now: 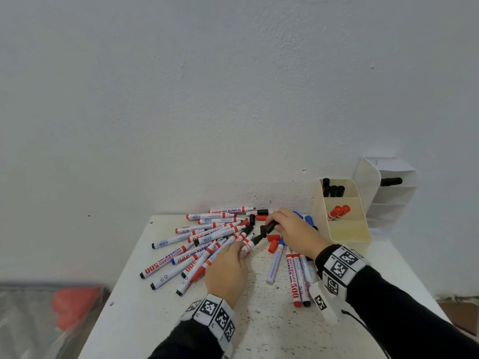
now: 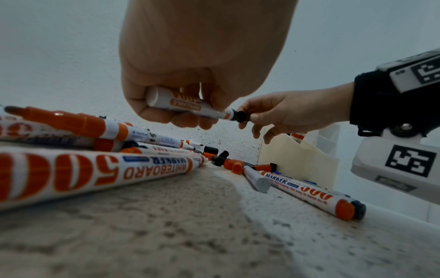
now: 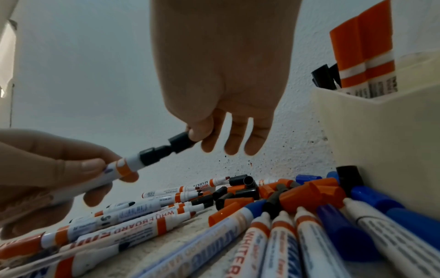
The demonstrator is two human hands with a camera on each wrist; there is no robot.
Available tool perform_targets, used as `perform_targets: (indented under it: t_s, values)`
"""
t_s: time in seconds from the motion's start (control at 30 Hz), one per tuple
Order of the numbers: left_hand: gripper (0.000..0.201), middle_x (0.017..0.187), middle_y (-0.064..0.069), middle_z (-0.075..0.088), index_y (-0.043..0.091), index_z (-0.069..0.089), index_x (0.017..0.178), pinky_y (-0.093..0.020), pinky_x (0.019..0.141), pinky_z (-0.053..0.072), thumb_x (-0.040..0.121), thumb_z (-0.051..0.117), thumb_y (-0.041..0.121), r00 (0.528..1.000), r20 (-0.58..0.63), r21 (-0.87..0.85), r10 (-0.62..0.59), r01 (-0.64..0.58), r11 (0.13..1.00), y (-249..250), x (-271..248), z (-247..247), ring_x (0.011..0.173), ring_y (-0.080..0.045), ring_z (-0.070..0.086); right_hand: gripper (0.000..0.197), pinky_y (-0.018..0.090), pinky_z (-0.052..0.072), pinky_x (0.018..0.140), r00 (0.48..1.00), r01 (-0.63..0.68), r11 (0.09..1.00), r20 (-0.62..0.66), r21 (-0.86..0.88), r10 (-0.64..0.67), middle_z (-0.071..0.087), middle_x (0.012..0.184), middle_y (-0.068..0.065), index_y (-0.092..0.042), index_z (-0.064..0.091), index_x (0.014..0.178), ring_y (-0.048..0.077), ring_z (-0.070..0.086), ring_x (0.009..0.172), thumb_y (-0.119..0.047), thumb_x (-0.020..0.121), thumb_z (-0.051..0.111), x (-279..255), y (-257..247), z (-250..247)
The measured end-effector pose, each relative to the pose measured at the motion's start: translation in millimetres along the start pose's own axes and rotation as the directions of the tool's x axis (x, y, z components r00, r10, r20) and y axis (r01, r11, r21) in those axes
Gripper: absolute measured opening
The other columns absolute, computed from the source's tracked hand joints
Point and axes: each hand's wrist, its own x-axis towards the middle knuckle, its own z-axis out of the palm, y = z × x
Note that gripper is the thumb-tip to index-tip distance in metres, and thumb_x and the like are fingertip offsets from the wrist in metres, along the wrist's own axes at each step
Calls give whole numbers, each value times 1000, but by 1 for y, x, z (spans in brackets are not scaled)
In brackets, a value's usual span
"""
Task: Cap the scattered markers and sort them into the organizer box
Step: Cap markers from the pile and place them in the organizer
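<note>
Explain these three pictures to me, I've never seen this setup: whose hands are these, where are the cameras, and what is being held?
No machine here: a person works bare-handed, wearing one camera on the head and one on each wrist. The head view looks down on a white table strewn with uncapped whiteboard markers and loose caps. The left hand grips a black marker; the right hand pinches a black cap at its tip. The wrist views show that same meeting from either side. The cream organizer box, right, holds black-capped markers behind and red-capped markers in the middle.
</note>
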Motion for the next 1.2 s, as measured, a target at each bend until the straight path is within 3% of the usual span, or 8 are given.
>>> perform_targets:
  t_s: [0.17, 0.27, 0.4, 0.7, 0.87, 1.03, 1.13, 1.2]
  values:
    - [34, 109, 4, 62, 24, 53, 123, -21, 73, 43, 101, 29, 33, 995, -18, -52, 103, -104, 993, 9, -4, -5, 99, -10, 57, 21, 15, 40, 80, 994, -45, 969, 104, 243, 20, 52, 99, -10, -20, 55, 113, 4, 52, 90, -14, 97, 43, -7, -9, 2]
    - [30, 82, 9, 56, 23, 55, 106, -16, 58, 38, 101, 27, 33, 986, -20, -59, 168, -169, 984, 14, -8, -9, 74, -6, 52, 23, 23, 43, 68, 986, -156, 872, 28, 464, 161, 55, 71, -6, -18, 56, 89, 8, 54, 65, -32, 98, 40, -10, -10, -1]
    - [30, 78, 9, 51, 22, 52, 107, -14, 50, 27, 100, 27, 37, 972, 13, 24, 234, -234, 972, 27, -10, -10, 66, -5, 45, 43, 25, 33, 55, 971, -212, 896, -17, 391, 238, 42, 55, -3, -15, 51, 65, 11, 41, 54, -37, 99, 36, -8, -15, -3]
    - [34, 59, 6, 40, 21, 50, 77, -16, 40, 26, 101, 30, 34, 957, 255, -453, 140, -10, 891, 48, -7, -12, 39, -1, 31, 38, 24, 27, 52, 972, -105, 883, -141, 458, 189, 33, 55, -1, -15, 40, 61, 8, 30, 52, -22, 98, 38, -18, -14, -4]
    - [27, 71, 8, 48, 20, 52, 86, -15, 57, 33, 100, 34, 35, 972, 135, -449, 190, -111, 886, 48, -5, -2, 63, -3, 44, 27, 20, 37, 56, 947, -135, 793, -157, 595, 279, 49, 63, -4, -9, 57, 87, 7, 44, 56, -34, 94, 49, -26, -15, -6]
    - [26, 77, 11, 52, 16, 59, 102, -11, 57, 33, 99, 38, 31, 988, 45, -465, 147, -109, 878, 52, -6, 8, 68, 1, 48, 24, 18, 53, 62, 937, -128, 691, -141, 711, 319, 64, 90, 2, -18, 52, 109, 8, 63, 68, -18, 87, 62, -31, -17, -11]
    - [26, 87, 12, 59, 19, 60, 114, -8, 58, 35, 97, 45, 30, 987, -29, -407, 157, -155, 900, 54, -7, 14, 74, 1, 51, 23, 27, 54, 60, 907, -124, 763, -240, 635, 347, 63, 80, 10, -15, 55, 104, 16, 60, 62, -24, 85, 65, -37, -17, -10]
    - [24, 90, 15, 59, 24, 60, 115, -7, 62, 36, 96, 47, 28, 984, -58, -411, 171, -180, 894, 56, -6, 17, 79, 2, 53, 19, 37, 57, 69, 907, -108, 763, -251, 637, 338, 65, 86, 13, -19, 54, 105, 23, 64, 72, -23, 88, 62, -40, -16, -5]
